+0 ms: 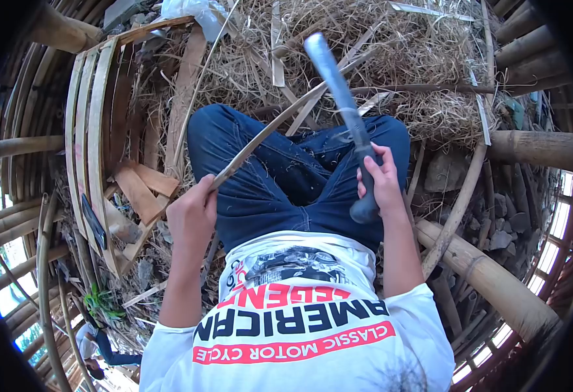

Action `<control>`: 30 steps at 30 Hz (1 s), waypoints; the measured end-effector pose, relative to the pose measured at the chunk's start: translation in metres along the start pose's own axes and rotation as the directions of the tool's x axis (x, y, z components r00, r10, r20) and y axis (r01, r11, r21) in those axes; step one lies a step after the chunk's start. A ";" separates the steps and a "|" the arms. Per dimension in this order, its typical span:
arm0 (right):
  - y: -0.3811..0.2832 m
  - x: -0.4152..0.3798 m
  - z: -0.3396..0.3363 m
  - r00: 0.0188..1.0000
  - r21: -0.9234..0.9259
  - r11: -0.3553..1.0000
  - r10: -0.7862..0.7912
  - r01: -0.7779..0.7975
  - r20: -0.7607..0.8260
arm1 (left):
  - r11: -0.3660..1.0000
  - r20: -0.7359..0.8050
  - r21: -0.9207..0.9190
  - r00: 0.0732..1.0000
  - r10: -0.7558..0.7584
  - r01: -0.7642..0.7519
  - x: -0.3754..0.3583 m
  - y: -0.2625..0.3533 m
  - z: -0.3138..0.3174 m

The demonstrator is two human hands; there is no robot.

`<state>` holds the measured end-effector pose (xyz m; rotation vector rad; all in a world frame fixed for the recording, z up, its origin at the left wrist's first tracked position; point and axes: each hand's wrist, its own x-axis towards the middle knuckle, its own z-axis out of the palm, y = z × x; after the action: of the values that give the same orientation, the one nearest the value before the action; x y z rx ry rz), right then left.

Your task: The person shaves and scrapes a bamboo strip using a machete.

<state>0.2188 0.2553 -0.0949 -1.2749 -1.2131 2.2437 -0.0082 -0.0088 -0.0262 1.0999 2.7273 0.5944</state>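
My left hand (193, 212) is closed around the near end of a long, thin bamboo strip (260, 138). The strip slants up and away over my crossed legs toward the shavings. In my right hand (383, 176) is the dark handle of a machete (340, 88), fingers wrapped around it. Its metal blade points forward, tilted a little left, and overlaps the strip near mid-blade in this view. Small shavings cling to my dark jeans (234, 137) beneath both hands.
Curly bamboo shavings (423, 59) pile up in front of my legs. A slatted wooden frame (90, 124) and wood offcuts (139, 189) lie on the left. Thick bamboo poles (489, 277) and stones (446, 171) are on the right. Another person (97, 346) is far off at lower left.
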 end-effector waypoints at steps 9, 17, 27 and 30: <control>0.004 -0.004 -0.003 0.999 -0.078 0.997 0.022 -0.019 0.038 | 0.998 0.072 0.036 0.996 -0.051 0.048 0.004 0.004 -0.001; 0.008 -0.006 0.003 1.000 -0.004 1.000 0.000 0.000 -0.004 | 0.999 0.048 0.036 0.999 0.026 -0.028 0.005 -0.001 0.000; 0.006 -0.007 0.007 0.997 0.000 0.999 0.049 -0.050 -0.056 | 1.000 0.100 0.030 0.995 0.004 -0.007 0.010 -0.014 0.012; 0.005 -0.017 0.004 0.981 -0.152 0.987 0.073 -0.046 0.179 | 0.999 0.116 0.042 0.993 0.005 -0.010 0.011 -0.018 0.013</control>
<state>0.2263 0.2397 -0.0881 -1.1903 -1.4486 2.3982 -0.0238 -0.0085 -0.0453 1.1171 2.6486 0.4605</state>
